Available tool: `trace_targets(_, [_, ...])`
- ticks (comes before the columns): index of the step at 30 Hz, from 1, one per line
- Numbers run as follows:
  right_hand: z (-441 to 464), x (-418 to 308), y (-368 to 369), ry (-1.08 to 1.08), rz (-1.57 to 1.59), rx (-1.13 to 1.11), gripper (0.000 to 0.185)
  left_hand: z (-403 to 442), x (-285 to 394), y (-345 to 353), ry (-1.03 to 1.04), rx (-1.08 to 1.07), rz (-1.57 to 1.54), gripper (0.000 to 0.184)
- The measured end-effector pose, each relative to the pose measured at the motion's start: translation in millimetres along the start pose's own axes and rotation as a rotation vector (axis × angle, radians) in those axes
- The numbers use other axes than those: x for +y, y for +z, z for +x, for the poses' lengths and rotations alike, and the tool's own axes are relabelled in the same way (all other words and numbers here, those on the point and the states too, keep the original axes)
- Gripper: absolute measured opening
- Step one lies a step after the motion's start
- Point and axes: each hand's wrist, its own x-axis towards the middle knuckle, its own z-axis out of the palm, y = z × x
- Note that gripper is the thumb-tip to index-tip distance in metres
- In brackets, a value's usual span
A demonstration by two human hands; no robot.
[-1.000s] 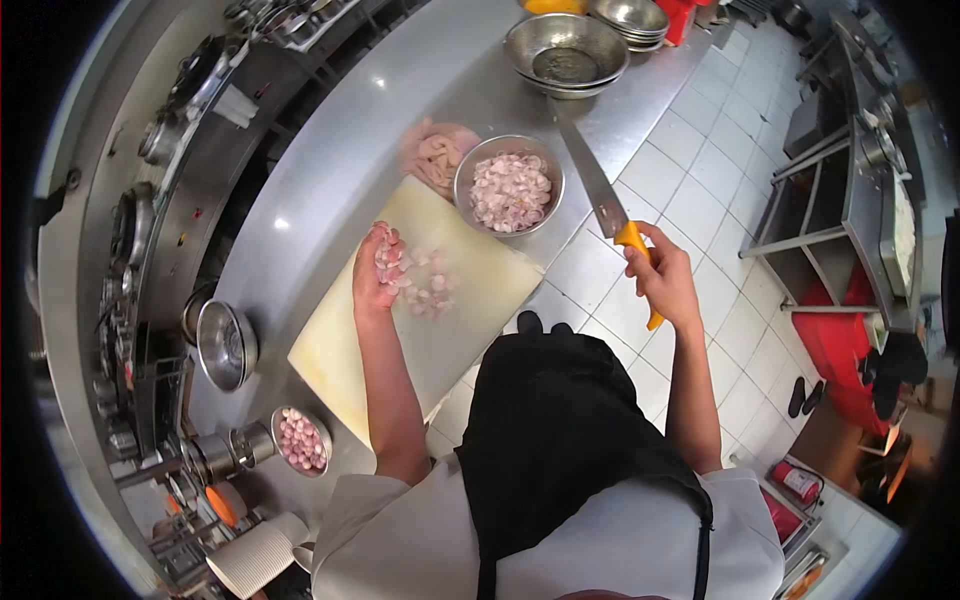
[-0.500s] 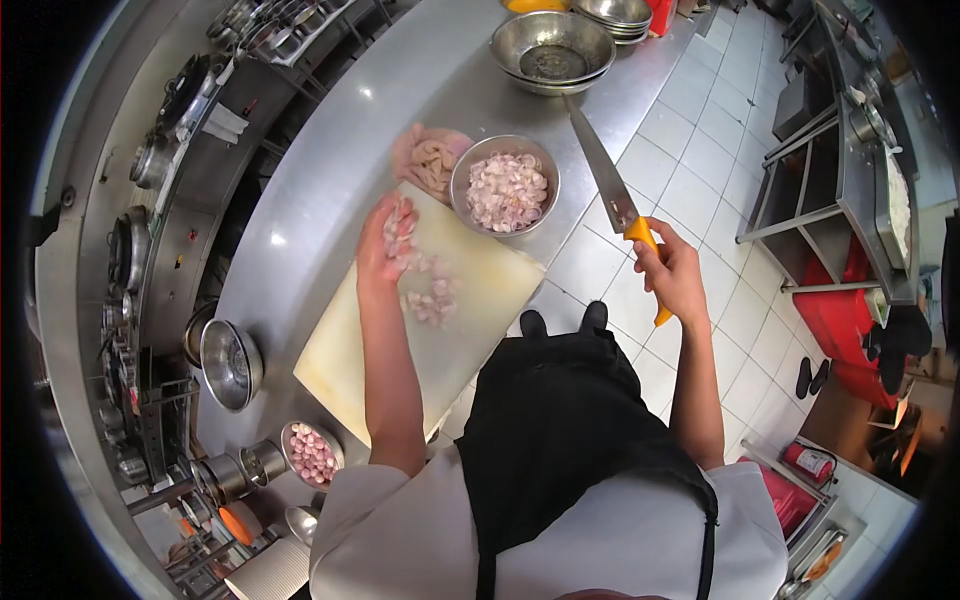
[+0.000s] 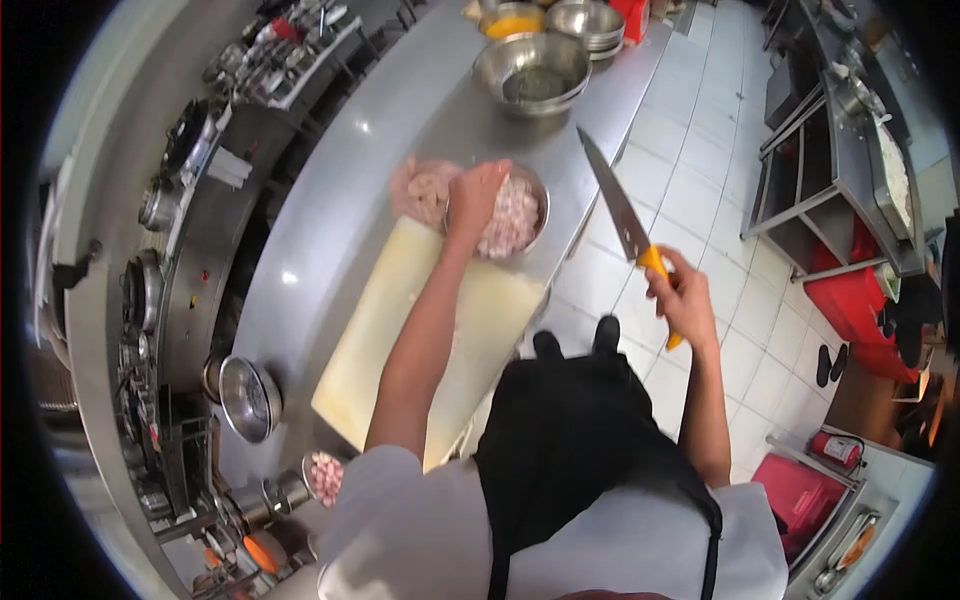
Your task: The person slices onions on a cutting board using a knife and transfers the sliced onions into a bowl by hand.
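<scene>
My left hand point(image 3: 478, 198) is over the left side of a metal bowl of sliced shallots point(image 3: 515, 215); its fingers are blurred, and what they may hold is hidden. Closed around the yellow handle of a large knife point(image 3: 618, 205), my right hand point(image 3: 683, 300) is out over the floor, right of the counter, with the blade pointing up and away. A pale cutting board point(image 3: 385, 320) lies under my left forearm. Beside the bowl is a crumpled pink cloth point(image 3: 422, 190).
Nested metal bowls point(image 3: 532, 75) stand farther along the counter point(image 3: 330, 190). Near the board's lower left are another metal bowl point(image 3: 250, 398) and a bowl of whole shallots point(image 3: 325, 477). A metal shelf unit point(image 3: 820, 215) stands at right.
My left hand has moved from above the board to the shallot bowl. The slices seen on and above the board no longer show there. My right hand still holds the knife.
</scene>
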Motion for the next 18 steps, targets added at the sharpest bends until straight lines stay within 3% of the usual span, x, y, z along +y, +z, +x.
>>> trace_targets(5, [-1.5,-4.4,-4.2,0.006,-0.046,-0.016,0.039,10.3,-13.2,11.5,0.022,0.056,0.154,0.027])
trace_targets(8, [-1.3,-10.1,-3.6,0.014,-0.052,-0.028,0.039,10.8,-15.6,11.0,0.29,0.167,-0.056,0.016])
trace_targets(11, [-1.0,-7.0,-1.9,-0.01,-0.055,-0.028,0.039,13.6,-24.3,4.5,0.337,0.093,-0.053,0.011])
trace_targets(14, [-1.8,-8.3,-1.0,0.006,-0.053,-0.046,0.039,15.5,-21.9,4.9,0.324,0.145,-0.063,0.014])
trace_targets(18, [-2.7,-6.6,0.8,0.008,-0.045,-0.057,0.039,12.3,-8.0,0.8,0.136,0.095,0.02,0.02])
